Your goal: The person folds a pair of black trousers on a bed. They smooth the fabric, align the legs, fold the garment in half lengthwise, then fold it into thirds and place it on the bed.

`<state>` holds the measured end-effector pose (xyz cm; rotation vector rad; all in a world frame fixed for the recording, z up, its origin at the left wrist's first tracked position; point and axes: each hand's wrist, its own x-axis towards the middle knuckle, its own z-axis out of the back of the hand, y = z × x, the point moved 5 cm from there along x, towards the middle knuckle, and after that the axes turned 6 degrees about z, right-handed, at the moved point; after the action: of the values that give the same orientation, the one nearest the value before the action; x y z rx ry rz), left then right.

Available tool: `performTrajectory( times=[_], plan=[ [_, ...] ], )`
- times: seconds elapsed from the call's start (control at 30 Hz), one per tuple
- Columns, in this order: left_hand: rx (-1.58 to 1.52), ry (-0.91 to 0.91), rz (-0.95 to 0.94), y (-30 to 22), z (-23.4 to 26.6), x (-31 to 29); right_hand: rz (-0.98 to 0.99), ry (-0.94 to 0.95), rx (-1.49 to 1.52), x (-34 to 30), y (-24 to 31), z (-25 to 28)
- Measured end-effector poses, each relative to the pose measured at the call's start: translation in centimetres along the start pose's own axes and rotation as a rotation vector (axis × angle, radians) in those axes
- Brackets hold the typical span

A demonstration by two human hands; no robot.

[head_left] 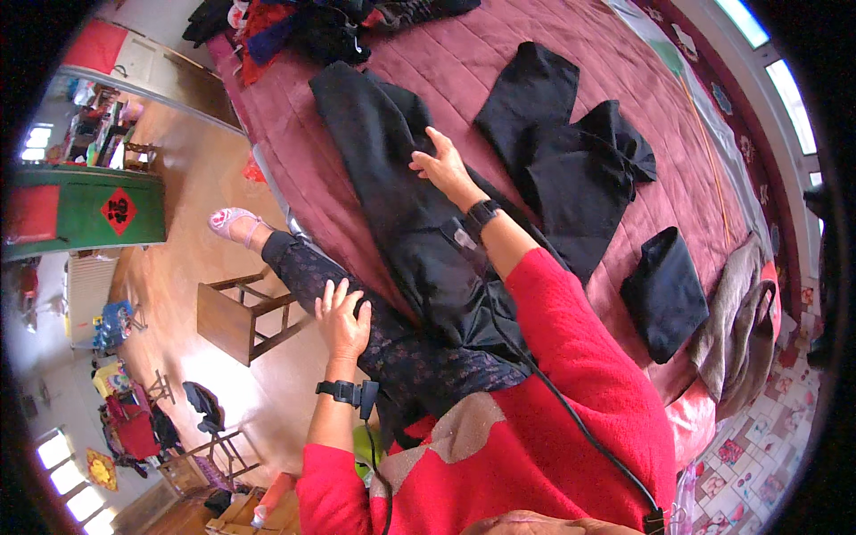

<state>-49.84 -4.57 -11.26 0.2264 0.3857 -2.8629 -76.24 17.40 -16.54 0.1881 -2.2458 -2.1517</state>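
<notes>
A pair of black trousers (379,192) lies lengthwise on the pink quilted bed cover (446,62), its near end against my lap. My right hand (443,169) is over the trousers' upper right edge, its fingers apart and not gripping the cloth. On my thigh, clothed in dark flowered trousers (401,357), rests my left hand (344,323), open with the fingers spread. To the right of the black trousers lies a second black garment (566,169), loosely bent and rumpled. A smaller folded black cloth (667,294) sits nearer me on the right.
Several dark and red clothes (303,31) are heaped at the bed's far left. A grey-brown garment (736,325) hangs over the right side. A wooden stool (236,316) stands on the floor to the left. Thin cables run from both wrist straps.
</notes>
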Motion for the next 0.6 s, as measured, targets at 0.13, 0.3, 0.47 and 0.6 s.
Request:
performTrajectory(
  times=[0.13,0.3,0.47,0.6],
  plan=[
    [-0.007,0.0,0.022,-0.2,0.1,0.3,-0.238,-0.065,0.062,1.8,0.0,-1.9],
    [-0.038,-0.072,-0.019,-0.5,0.6,0.4,-0.092,0.121,0.06,0.0,2.7,-2.1],
    [-0.042,-0.102,-0.021,-0.3,0.4,0.3,0.432,0.73,-0.387,-11.4,4.9,1.9],
    [-0.018,-0.114,-0.059,-0.2,0.2,0.0,0.229,1.204,-0.573,-23.5,1.7,6.4]
  ],
)
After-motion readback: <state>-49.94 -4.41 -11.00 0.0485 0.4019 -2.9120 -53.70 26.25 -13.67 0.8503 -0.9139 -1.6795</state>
